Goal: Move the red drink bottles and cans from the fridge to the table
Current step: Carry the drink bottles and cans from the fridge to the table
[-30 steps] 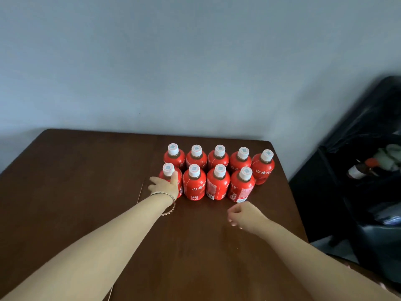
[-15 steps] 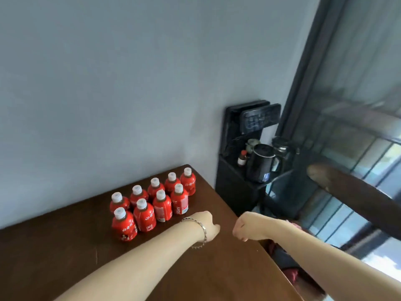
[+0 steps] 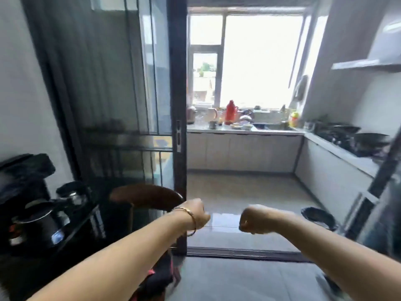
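While fisted, hands (image 3: 198,215) between chair (image 3: 147,195), bin (image 3: 318,218)

Left hand (image 3: 198,213) has left the bottles; view turned toward kitchen (image 3: 245,148).

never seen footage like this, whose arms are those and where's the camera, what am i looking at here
No machine here. The single picture comes from a camera worn on a person's head, so the left hand, with a bracelet, and the right hand reaching in from the bottom are that person's own. Both are curled into fists and hold nothing. Ahead, past a sliding glass door, is a kitchen: a counter under a bright window carries a red flask. At the left stands a black kettle, beside a wooden chair back. No drink bottles, fridge or table show.
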The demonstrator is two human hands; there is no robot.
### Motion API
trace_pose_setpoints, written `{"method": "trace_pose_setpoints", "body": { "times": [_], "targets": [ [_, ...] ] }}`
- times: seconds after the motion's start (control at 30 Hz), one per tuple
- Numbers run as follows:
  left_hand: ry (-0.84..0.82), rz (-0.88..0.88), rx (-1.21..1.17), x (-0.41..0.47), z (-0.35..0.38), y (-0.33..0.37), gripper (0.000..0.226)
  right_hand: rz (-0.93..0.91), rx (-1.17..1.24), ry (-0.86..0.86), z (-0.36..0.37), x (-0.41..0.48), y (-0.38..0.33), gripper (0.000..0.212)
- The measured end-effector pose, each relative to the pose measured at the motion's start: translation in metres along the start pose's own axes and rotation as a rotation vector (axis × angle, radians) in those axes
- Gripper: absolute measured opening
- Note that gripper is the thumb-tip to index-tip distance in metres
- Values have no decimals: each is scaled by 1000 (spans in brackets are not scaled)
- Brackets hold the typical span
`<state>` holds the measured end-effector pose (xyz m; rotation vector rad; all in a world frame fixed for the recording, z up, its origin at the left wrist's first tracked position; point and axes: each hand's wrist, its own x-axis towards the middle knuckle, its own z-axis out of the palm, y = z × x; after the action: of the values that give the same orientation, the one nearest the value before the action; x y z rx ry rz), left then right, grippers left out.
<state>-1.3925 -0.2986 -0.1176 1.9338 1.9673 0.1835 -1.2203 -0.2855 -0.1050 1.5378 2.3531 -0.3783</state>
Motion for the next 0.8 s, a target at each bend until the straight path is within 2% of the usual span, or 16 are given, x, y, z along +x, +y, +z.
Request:
{"method": "trace_pose_setpoints", "body": {
  "times": [0.1,0.23,0.37,0.6,0.8],
  "targets": [
    [-19,173,28,41,25,119,32,192,37,121,-8,-38,128,33],
    [-1,382,73,84,53,275,30,363,109,150,-20,-96,270,27],
    [11,586,70,117,74,444,32,561,183,256,-36,-165,415,31],
    [-38,857,162,152,112,671,33,859,297,368,-43,-257,586,31],
    [-48,1103,274,180,165,856,35,1122,342,447,-46,-318,717,23]
  ]
}}
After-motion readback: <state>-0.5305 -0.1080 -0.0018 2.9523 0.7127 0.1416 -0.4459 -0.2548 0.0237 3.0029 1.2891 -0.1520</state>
